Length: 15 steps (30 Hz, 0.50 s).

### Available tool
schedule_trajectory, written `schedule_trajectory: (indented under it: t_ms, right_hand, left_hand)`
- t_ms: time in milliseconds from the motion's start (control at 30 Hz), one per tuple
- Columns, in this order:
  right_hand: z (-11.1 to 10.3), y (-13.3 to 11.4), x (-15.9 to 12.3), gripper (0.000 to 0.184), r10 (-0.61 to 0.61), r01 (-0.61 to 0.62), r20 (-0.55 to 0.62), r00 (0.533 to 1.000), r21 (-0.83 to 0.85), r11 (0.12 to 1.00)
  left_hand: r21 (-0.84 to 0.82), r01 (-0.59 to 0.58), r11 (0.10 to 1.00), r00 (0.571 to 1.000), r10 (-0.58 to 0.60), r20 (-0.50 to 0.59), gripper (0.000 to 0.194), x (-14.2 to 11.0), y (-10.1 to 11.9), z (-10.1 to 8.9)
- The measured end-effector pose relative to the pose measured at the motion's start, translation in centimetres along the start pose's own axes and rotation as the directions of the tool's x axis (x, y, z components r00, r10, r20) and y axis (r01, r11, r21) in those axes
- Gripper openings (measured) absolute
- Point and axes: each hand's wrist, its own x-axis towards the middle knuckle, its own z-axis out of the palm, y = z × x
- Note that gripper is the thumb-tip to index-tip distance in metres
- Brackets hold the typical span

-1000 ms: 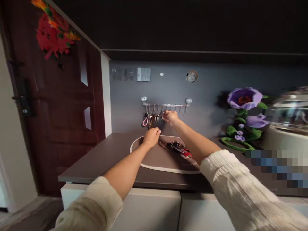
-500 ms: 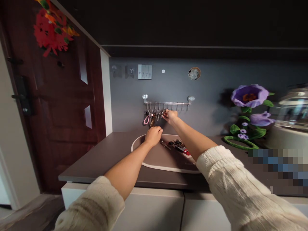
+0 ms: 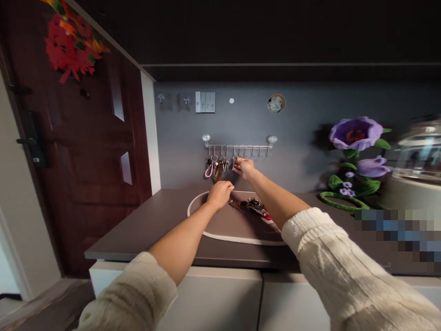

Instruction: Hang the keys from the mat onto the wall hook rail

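Note:
My right hand (image 3: 244, 167) is raised to the hook rail (image 3: 239, 146) on the back wall, its thumb and fingers closed on a key ring with keys (image 3: 234, 163) at one of the middle hooks. Left of it hang other keys (image 3: 225, 165), a pink strap (image 3: 209, 169) and a brown tag (image 3: 217, 171). My left hand (image 3: 220, 194) is held lower, over the mat (image 3: 220, 230), fingers curled together; whatever they may hold is hidden. More keys (image 3: 255, 203), with a red and white piece (image 3: 266, 216) among them, lie on the mat between my forearms.
Purple felt flowers (image 3: 356, 133) stand on the right of the dark counter (image 3: 131, 230), beside a glass-topped appliance (image 3: 418, 156). A wall switch panel (image 3: 205, 102) is above the rail. A dark red door (image 3: 86, 184) stands on the left, and a shelf (image 3: 268, 71) overhangs.
The key ring in my right hand has turned more upright and sits against the hook. My left hand stays nearly in place. The whole view has shifted slightly.

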Motion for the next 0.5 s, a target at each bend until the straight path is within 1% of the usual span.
schedule_trajectory:
  t_ms: [200, 300, 367, 500]
  right_hand:
    - [-0.6, 0.2, 0.4, 0.02, -0.014, 0.015, 0.02, 1.0, -0.033, 0.999]
    - [-1.0, 0.2, 0.4, 0.019, -0.029, 0.028, -0.002, 1.0, -0.061, 0.998]
    - [-1.4, 0.3, 0.2, 0.017, -0.034, 0.033, -0.017, 0.999, -0.068, 0.997]
    - [-2.4, 0.2, -0.8, 0.015, -0.039, 0.038, -0.009, 0.999, -0.077, 0.996]
  left_hand:
    - [-0.025, -0.046, 0.999, 0.997, 0.047, 0.062, 0.02, -0.1, 0.1, 0.3]
    - [-0.024, -0.065, 0.998, 0.994, 0.067, 0.088, 0.021, -0.2, 0.3, 0.2]
    - [-0.022, -0.083, 0.996, 0.991, 0.084, 0.103, 0.021, -0.3, 0.5, 0.2]
    - [-0.013, -0.102, 0.995, 0.986, 0.103, 0.133, 0.022, -0.6, 1.1, 0.2]
